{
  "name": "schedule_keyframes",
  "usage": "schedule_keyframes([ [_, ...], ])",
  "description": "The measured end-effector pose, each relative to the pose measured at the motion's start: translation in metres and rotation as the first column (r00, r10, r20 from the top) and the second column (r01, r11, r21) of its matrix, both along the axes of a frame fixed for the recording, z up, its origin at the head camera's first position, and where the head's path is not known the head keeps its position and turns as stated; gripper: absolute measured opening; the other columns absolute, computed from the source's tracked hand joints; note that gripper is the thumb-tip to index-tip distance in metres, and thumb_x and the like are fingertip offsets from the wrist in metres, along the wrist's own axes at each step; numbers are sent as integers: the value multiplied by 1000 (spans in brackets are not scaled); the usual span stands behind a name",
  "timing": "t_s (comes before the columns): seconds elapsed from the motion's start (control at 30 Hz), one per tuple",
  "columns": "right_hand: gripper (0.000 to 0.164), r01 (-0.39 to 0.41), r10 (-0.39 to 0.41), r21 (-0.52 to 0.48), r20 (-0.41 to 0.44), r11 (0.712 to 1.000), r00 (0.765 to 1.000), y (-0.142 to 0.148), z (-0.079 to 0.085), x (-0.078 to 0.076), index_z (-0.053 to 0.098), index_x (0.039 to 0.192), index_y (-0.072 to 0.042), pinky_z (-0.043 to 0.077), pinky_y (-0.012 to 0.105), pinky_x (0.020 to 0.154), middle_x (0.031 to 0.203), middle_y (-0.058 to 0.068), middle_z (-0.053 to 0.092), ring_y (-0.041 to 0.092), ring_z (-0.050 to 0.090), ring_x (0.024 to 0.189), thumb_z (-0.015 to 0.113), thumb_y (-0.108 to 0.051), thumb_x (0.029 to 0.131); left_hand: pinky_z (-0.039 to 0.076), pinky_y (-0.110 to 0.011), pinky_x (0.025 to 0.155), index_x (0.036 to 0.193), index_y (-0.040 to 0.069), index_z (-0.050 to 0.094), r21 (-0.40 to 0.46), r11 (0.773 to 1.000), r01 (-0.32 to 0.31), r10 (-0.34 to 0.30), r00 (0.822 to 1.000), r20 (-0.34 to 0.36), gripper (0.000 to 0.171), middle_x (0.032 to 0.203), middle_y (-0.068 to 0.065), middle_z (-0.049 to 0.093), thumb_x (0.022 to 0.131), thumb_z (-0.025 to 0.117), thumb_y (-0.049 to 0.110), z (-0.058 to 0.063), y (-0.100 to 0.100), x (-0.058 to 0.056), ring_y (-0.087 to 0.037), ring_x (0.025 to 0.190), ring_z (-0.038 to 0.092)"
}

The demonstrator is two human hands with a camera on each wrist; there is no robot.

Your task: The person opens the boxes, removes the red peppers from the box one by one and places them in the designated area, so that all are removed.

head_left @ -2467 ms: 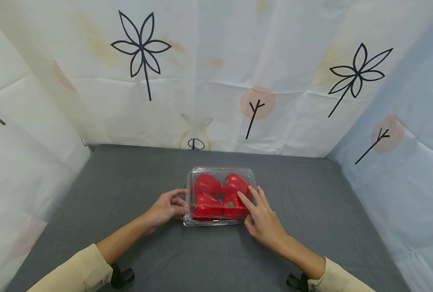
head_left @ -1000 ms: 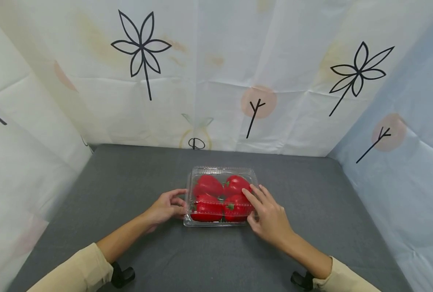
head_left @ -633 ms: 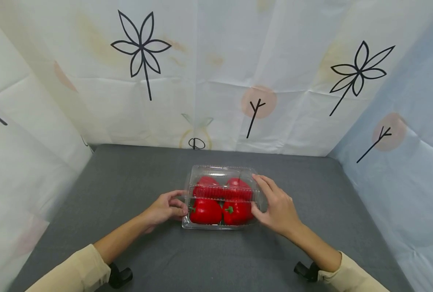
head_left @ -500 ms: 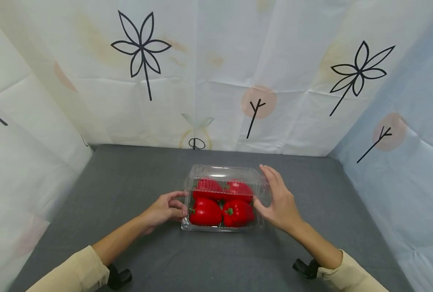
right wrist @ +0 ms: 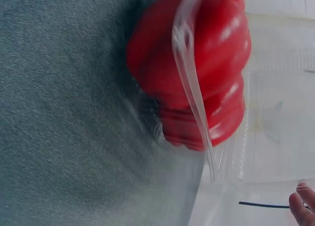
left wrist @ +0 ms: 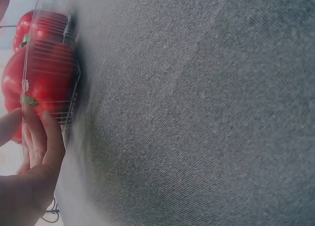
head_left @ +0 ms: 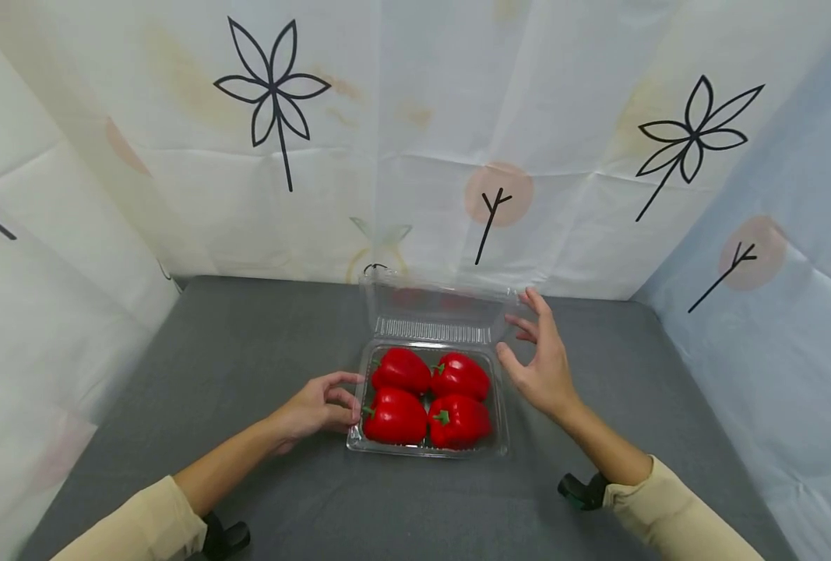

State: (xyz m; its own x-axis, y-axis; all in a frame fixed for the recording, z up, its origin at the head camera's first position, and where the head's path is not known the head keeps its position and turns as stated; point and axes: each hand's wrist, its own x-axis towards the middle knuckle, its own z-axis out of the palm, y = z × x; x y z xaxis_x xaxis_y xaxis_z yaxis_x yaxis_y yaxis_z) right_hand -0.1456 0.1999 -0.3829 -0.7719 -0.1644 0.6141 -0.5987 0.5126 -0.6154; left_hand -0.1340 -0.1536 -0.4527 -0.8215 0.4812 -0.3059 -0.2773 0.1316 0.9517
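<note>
A clear plastic clamshell container [head_left: 505,436] stands on the grey cloth, filled with several red bell peppers [head_left: 396,417]. Its lid [head_left: 436,312] is raised and leans back behind the base. My left hand [head_left: 317,407] pinches the base's left side; in the left wrist view the thumb is at the rim and the fingers [left wrist: 51,137] lie along the ribbed wall. My right hand [head_left: 544,366] is at the lid's right edge, fingers extended and thumb spread apart. In the right wrist view its fingertips [right wrist: 301,206] touch the lid's edge.
Grey cloth [head_left: 261,335] covers the table. A pale printed curtain [head_left: 415,117] rises right behind the lid, and more fabric [head_left: 772,374] hangs at both sides. A black wrist mount [head_left: 583,492] sits on each forearm.
The lid has swung from lying over the peppers to standing up and back. My right hand has moved up and away with it; the left hand stays at the container's side.
</note>
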Motion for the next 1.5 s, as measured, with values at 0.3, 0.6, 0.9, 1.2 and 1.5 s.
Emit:
schedule_keyframes([
  [0.3, 86, -15, 19, -32, 152, 999, 988, -2, 1, -17, 12, 158, -1, 45, 55, 95, 151, 25, 38, 44, 53, 125, 62, 10, 90, 58, -41, 82, 138, -5, 39, 17, 1000, 14, -15, 1000, 26, 59, 95, -11, 65, 88, 70, 0, 0, -1, 5, -23, 84, 67],
  [0.6, 80, 13, -16, 12, 293, 1000, 956, -1, -19, -43, 15, 158, -4, 43, 52, 102, 158, 16, 31, 34, 47, 135, 62, -5, 94, 59, -41, 80, 132, -4, 41, 12, 1000, 10, -11, 999, 49, 55, 93, -10, 64, 86, 70, 1, 1, 1, 12, -23, 82, 67],
  [0.9, 82, 10, -21, 32, 360, 999, 933, -3, -32, -52, 14, 160, -12, 42, 56, 103, 158, 22, 30, 38, 47, 134, 60, -5, 92, 59, -40, 77, 130, -5, 41, 60, 998, 16, -20, 998, 67, 56, 90, -9, 64, 84, 71, -1, 2, 3, 18, -21, 79, 67],
  [1.2, 82, 9, -45, 81, 455, 997, 889, -5, -44, -51, 13, 159, -9, 42, 59, 102, 157, 26, 29, 45, 45, 133, 61, -9, 92, 59, -41, 79, 129, -5, 42, 66, 998, 19, -24, 997, 78, 54, 89, -8, 65, 84, 71, -1, 3, 3, 22, -21, 79, 67],
  [1.5, 78, -23, -41, 108, 557, 994, 829, 0, -52, -47, 13, 159, -6, 50, 55, 95, 155, 31, 27, 44, 39, 138, 60, -11, 96, 59, -41, 80, 129, -4, 42, 55, 998, 20, -25, 996, 88, 54, 89, -8, 65, 84, 72, -1, 3, 4, 24, -22, 79, 68],
])
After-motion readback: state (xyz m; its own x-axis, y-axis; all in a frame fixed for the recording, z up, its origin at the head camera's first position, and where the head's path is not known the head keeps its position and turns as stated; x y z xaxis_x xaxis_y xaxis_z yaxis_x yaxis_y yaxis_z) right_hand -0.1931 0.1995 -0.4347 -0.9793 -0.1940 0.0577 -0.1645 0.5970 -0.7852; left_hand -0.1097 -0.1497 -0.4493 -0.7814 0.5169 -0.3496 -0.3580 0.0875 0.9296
